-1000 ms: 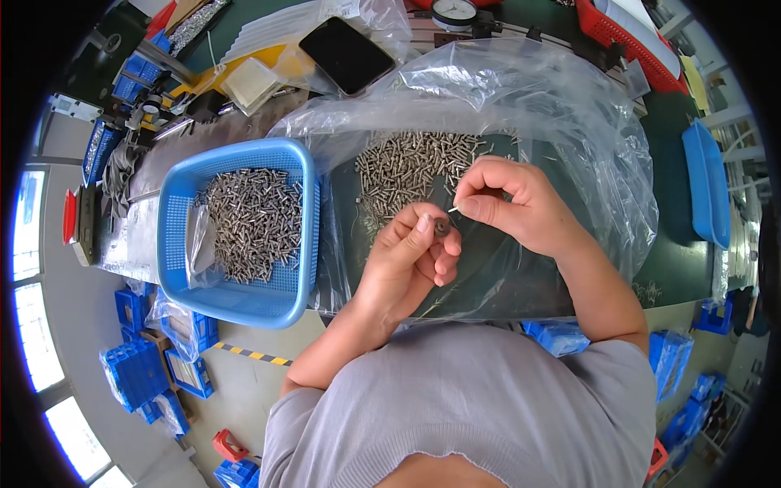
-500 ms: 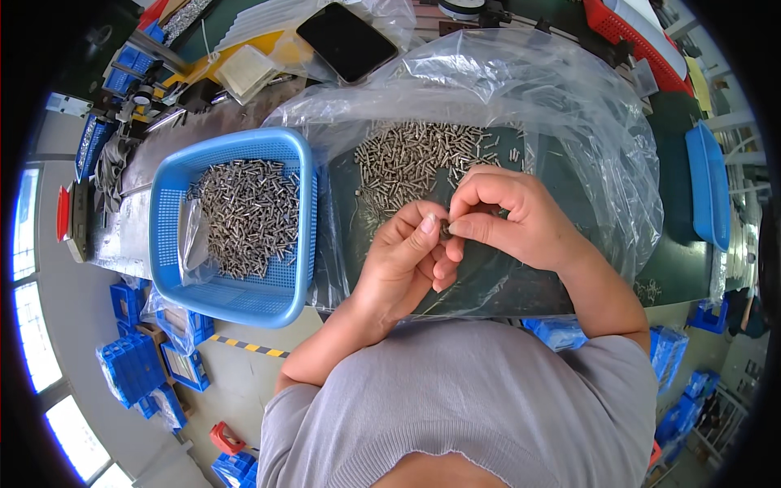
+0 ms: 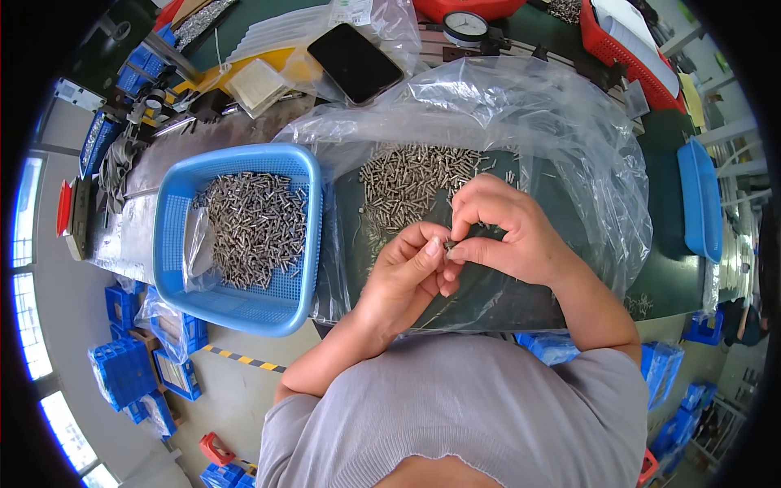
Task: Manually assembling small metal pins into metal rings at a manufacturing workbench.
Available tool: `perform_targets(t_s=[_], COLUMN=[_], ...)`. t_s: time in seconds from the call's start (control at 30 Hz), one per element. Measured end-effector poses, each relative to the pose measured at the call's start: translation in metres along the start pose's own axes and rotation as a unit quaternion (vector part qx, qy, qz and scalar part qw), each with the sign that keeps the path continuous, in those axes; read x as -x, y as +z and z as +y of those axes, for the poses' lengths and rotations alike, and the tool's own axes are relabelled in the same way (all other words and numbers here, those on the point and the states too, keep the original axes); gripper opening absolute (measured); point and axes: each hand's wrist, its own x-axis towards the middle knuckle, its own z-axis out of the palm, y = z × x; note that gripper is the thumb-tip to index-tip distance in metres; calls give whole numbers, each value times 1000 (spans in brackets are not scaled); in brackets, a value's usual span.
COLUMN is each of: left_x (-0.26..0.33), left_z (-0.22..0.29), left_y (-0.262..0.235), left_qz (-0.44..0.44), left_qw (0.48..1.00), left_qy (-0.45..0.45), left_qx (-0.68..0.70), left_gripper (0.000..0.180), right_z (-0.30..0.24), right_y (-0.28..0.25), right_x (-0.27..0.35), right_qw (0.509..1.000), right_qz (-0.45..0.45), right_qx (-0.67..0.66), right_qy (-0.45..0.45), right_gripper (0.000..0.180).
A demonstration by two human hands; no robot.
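Observation:
My left hand (image 3: 411,272) and my right hand (image 3: 508,232) meet at the fingertips over the near part of the bench. Between them sits a small metal part (image 3: 448,247), gripped by thumb and fingers of both; its exact shape is mostly hidden. Just beyond the hands, a heap of short metal pins (image 3: 411,183) is spread on a clear plastic sheet (image 3: 561,98). A blue plastic basket (image 3: 305,244) to the left holds many similar pins (image 3: 256,228) and a clear plastic bag (image 3: 198,252).
A black phone (image 3: 355,63) lies at the back, beside a small clear box (image 3: 256,85). A dial gauge (image 3: 465,27) stands at the far edge. On the right are a red basket (image 3: 634,61) with papers and a blue tray (image 3: 701,199). Blue crates (image 3: 122,370) stand on the floor at left.
The whole view has shifted, so the bench appears slightly lower in the picture. Both hands stay together on the small metal part, with the fingers moved only a little.

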Motion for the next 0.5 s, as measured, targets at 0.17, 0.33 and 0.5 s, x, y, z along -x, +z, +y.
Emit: perform_targets(t_s=[0.17,0.33,0.5], left_x=[-1,-1,-1], left_z=[3,4,4], left_y=[2,4,1], left_qz=[-3,-13,-24], left_qw=[1000,1000,1000], left_qy=[9,2,-1], left_qx=[-1,-1,16], left_gripper=[21,21,20], right_z=[9,25,27], right_y=[-3,3,9], right_x=[-3,-7,-10], right_qw=[997,964,924], right_qz=[60,94,70], right_qx=[11,248,367], right_qy=[44,-36,-84], right_gripper=[10,17,19])
